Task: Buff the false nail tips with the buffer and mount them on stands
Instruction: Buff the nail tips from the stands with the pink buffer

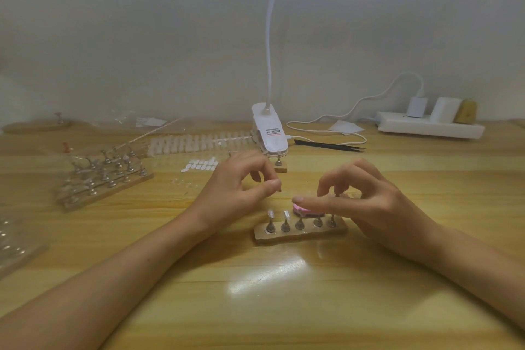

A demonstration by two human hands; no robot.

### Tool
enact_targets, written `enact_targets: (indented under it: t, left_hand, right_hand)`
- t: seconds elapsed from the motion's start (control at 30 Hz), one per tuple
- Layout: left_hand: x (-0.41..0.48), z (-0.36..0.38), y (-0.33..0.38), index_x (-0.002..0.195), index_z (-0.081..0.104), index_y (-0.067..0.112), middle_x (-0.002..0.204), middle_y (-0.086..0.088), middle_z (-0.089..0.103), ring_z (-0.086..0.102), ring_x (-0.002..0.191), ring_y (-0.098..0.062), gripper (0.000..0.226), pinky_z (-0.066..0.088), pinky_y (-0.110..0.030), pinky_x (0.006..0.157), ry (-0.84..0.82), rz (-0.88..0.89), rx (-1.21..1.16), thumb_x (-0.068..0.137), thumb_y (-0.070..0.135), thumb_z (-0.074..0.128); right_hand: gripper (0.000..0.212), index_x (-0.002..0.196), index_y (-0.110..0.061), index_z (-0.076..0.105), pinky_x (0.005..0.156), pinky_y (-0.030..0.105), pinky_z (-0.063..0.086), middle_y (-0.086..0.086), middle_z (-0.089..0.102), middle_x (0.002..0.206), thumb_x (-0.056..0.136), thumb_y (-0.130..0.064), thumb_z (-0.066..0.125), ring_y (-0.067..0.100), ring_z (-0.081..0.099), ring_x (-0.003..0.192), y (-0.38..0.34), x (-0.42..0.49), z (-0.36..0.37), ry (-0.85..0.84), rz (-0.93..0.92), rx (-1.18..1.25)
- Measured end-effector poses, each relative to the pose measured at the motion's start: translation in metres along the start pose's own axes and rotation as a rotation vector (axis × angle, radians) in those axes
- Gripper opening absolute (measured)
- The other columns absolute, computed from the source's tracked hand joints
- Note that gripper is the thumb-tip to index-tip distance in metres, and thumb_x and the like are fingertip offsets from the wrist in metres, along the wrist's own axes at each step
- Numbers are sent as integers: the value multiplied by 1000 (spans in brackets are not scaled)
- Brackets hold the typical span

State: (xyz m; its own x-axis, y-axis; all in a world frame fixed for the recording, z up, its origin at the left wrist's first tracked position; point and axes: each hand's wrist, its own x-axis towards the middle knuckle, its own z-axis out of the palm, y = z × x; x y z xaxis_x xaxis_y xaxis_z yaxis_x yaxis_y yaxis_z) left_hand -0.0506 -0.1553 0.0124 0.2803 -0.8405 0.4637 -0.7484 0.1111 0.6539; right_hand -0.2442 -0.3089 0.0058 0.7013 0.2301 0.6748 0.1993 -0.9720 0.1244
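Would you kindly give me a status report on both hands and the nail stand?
Left grip pinched, contents unclear. Right grip curled over pink buffer, hold unclear. Stand: two of five pegs carry tips. No obstruction seen.

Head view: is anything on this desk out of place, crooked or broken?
Nothing looks spilled or broken. The rack of spare stands at the left lies slanted across the table, and one lone stand sits on a short block by the lamp base, apart from the five-stand strip.
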Motion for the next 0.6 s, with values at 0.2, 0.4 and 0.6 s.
enact_targets:
  t: [0.2, 0.4, 0.6]
  left_hand:
    - [1, 0, -6, 76, 66, 16, 79, 20, 64, 59, 79, -2, 13, 38, -6, 64, -15, -63, -73, 88, 13, 70]
    - [0, -1, -3, 78, 69, 20, 84, 15, 67, 59, 77, 2, 10, 38, -4, 65, 54, -39, -59, 88, 18, 71]
    - [-5, -1, 6, 77, 72, 6, 85, 1, 62, 60, 70, -11, 10, 49, -25, 71, 146, 281, 103, 78, 13, 79]
  right_hand:
    - [34, 114, -19, 75, 78, 17, 40, 8, 65, 91, 87, 1, 68, 14, 44, 87, 0, 0, 0, -34, -42, -54]
    - [27, 115, -18, 73, 75, 23, 48, 6, 62, 94, 95, -3, 63, 13, 54, 83, 1, 2, 4, 67, 143, 101]
    - [20, 105, -21, 76, 60, 25, 58, 1, 70, 84, 89, -16, 65, 14, 68, 72, 7, 5, -3, 78, 634, 657]
